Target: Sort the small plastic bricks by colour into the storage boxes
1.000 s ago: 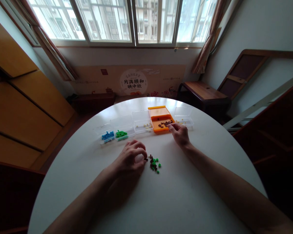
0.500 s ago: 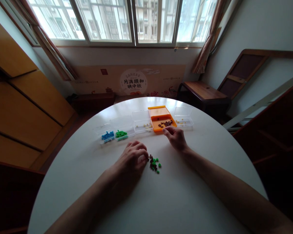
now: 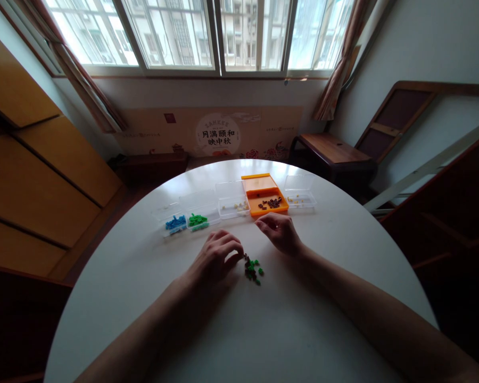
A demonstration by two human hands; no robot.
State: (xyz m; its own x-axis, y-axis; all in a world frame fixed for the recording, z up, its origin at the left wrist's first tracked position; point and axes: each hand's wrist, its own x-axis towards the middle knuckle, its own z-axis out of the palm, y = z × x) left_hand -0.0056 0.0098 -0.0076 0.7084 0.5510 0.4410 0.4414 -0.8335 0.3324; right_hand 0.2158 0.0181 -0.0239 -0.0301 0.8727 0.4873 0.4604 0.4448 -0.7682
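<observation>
A small heap of green and dark brown blocks [image 3: 252,270] lies on the white table in front of me. At the heap's left edge, my left hand [image 3: 217,252] rests with curled fingers, thumb and fingertips together beside a brown piece; whether they grip it is hard to see. My right hand [image 3: 280,233] hovers just in front of the orange box [image 3: 258,210], its thumb and forefinger pinched. Anything between those fingertips is too small to make out. Inside the open orange box are several dark brown blocks [image 3: 272,202].
Open clear boxes stand in a row: one with blue pieces [image 3: 176,222], one with green pieces [image 3: 198,219], one with pale pieces [image 3: 240,206], and one at right with yellow pieces [image 3: 296,200]. The round table [image 3: 303,330] ends below the window; a wooden chair [image 3: 335,148] stands beyond.
My right hand has drawn back from the orange box, toward me and slightly left, still pinched. My left hand has shifted slightly right against the heap.
</observation>
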